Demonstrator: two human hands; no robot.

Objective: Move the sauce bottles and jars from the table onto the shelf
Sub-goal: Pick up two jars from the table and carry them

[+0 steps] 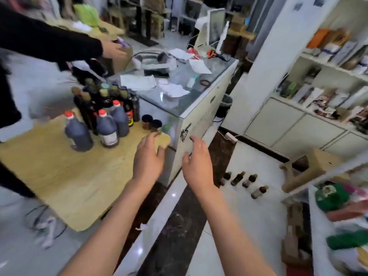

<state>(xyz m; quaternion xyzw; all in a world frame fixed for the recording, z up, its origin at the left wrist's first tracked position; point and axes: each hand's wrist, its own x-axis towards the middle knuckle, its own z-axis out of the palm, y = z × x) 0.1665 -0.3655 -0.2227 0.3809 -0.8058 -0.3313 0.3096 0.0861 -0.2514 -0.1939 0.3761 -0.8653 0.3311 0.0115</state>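
Reaching with both hands empty and fingers spread, your left grip [149, 154] is nearer: upright jars [151, 124] stand just beyond it.

Sauce bottles [103, 114] stand clustered on the bench [59, 176], two jars [152, 123] to their right, beside a glass counter [185, 90]; small bottles [245, 181] stand on the floor [249, 216].

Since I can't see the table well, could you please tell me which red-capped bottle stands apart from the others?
The leftmost red-capped bottle: it stands alone toward the table's left, while the other two stand side by side against the dark bottle cluster.
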